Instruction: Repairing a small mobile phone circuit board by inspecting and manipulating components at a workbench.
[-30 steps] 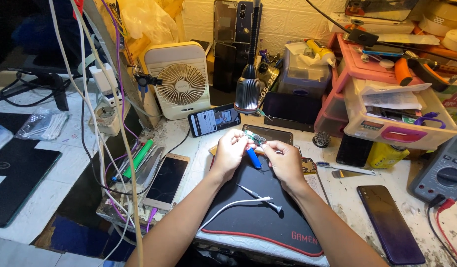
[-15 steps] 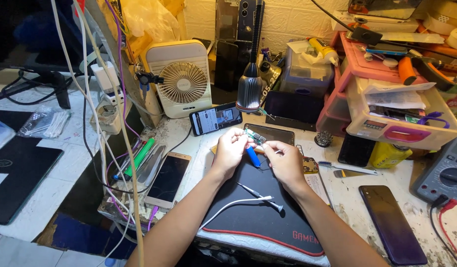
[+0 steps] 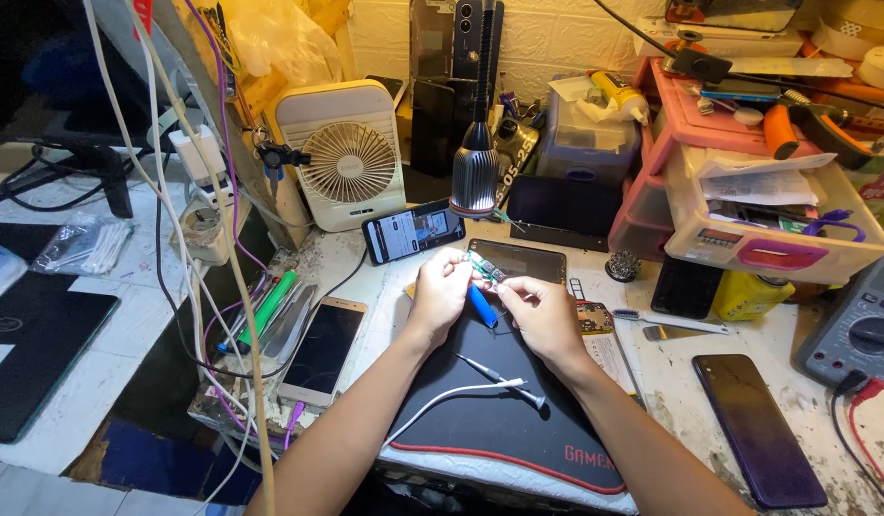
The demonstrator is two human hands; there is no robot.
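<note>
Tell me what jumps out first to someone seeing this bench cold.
The two hands meet at the middle of the bench: the left hand and right hand pinch a small green circuit board with a blue-handled tool between them, over a black mat. Right above them hangs a lamp, with a white desk fan behind on the left. Phones lie all around, such as the dark phone at the right.

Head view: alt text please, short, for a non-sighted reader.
Two bare hands, left hand and right hand, hold a small green circuit board and a blue-handled tool above a black mat on a cluttered repair bench, with phones, a white desk fan and a multimeter around.
</note>
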